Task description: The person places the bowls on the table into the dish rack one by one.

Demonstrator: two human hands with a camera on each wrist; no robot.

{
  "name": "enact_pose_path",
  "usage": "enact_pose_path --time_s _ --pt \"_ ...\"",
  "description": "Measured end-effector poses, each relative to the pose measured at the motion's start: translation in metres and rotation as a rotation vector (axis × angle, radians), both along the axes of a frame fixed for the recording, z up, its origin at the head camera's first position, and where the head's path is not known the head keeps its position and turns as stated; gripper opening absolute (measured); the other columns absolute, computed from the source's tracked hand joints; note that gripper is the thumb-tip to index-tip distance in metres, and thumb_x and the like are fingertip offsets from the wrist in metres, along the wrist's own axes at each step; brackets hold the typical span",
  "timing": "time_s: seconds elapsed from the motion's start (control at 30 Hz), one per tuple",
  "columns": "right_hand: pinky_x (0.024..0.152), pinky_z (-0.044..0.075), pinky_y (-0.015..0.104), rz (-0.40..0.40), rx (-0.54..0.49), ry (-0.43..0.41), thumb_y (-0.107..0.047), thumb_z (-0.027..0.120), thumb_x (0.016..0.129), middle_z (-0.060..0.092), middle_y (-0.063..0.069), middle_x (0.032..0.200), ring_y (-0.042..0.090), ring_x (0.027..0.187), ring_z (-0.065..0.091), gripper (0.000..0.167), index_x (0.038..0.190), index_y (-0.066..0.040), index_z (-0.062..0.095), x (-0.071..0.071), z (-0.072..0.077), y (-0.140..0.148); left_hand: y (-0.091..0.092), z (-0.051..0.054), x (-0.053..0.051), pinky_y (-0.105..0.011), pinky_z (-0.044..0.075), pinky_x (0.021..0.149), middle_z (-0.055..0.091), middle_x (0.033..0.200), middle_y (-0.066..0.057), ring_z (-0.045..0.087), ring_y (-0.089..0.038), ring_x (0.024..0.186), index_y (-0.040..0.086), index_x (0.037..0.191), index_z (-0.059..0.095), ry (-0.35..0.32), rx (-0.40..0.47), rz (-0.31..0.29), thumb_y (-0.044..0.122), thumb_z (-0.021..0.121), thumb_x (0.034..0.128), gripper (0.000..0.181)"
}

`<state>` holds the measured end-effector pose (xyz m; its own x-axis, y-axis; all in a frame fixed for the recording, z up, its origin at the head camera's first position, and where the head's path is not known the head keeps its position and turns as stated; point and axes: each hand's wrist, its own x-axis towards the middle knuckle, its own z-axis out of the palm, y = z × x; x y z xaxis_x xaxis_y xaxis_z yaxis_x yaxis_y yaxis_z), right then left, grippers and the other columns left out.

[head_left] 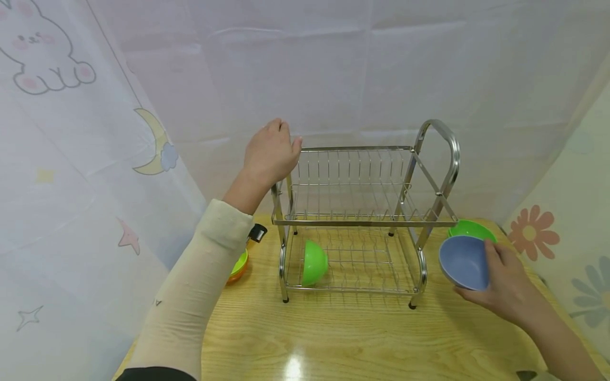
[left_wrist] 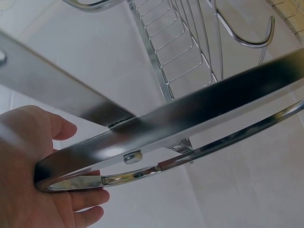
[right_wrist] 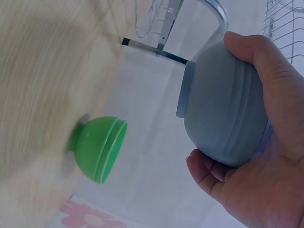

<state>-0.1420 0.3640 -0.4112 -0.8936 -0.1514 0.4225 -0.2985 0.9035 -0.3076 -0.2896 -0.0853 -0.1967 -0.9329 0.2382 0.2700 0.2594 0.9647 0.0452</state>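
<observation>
Hands: well apart, each clamped on something of its own – one on metal, one on a bowl.
Left hand (head_left: 271,153): curled over the left arched handle of the two-tier rack (head_left: 362,223); in the left wrist view the bent tube runs into the palm, thumb on one side, fingers on the other.
Right hand (head_left: 510,286): grips the blue bowl (head_left: 462,262) from its right side, thumb and fingers spread to either side of its outer wall.
Blue bowl: held in the air near the bench's right edge, just beside the rack's right end, with its foot toward the bench (head_left: 352,338) and its mouth tilted toward the head camera.
Rack: shiny metal, standing on dark feet toward the back edge of the bench, its tiers made of thin wire slots.
Racked green bowl (head_left: 314,263): set on its side at the left end of the lower tier, near the front rail, mouth facing left, base to the right.
Corner green bowl (head_left: 472,229): upright on the bench by its back right corner; seen from the head, the blue bowl overlaps it.
Left-side bowls: a lime bowl (head_left: 242,263) inside an orange bowl (head_left: 236,277), toward the bench's left edge – partly hidden by the left sleeve (head_left: 190,286).
Backdrop: pale cloth (head_left: 333,79) behind the bench, printed with a rabbit (head_left: 45,53), a moon (head_left: 154,143) and flowers (head_left: 529,233).
</observation>
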Motion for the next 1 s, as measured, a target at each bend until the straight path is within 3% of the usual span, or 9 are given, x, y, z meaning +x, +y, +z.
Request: enact_pose_path --time_s 0.57,1.0 --pt "0.067 0.049 0.071 0.065 0.06 0.126 -0.027 0.1 0.044 0.041 0.04 0.123 0.055 0.102 0.045 0.128 0.142 0.022 0.033 0.01 0.021 -0.022 0.001 0.001 0.002 -0.042 0.023 0.125 0.024 0.165 -0.02 0.025 -0.033 0.152 -0.006 0.157 0.024 -0.014 -0.001 0.0 0.043 0.024 0.1103 0.068" --pt "0.072 0.049 0.073 0.067 0.059 0.064 -0.029 0.101 0.049 0.038 0.039 0.133 0.056 0.11 0.044 0.135 0.149 0.02 0.025 0.023 0.035 -0.043 -0.001 -0.001 0.003 -0.044 0.026 0.123 0.026 0.164 -0.02 0.027 -0.033 0.151 -0.006 0.157 0.025 0.001 0.01 0.001 0.043 0.024 0.1102 0.068"
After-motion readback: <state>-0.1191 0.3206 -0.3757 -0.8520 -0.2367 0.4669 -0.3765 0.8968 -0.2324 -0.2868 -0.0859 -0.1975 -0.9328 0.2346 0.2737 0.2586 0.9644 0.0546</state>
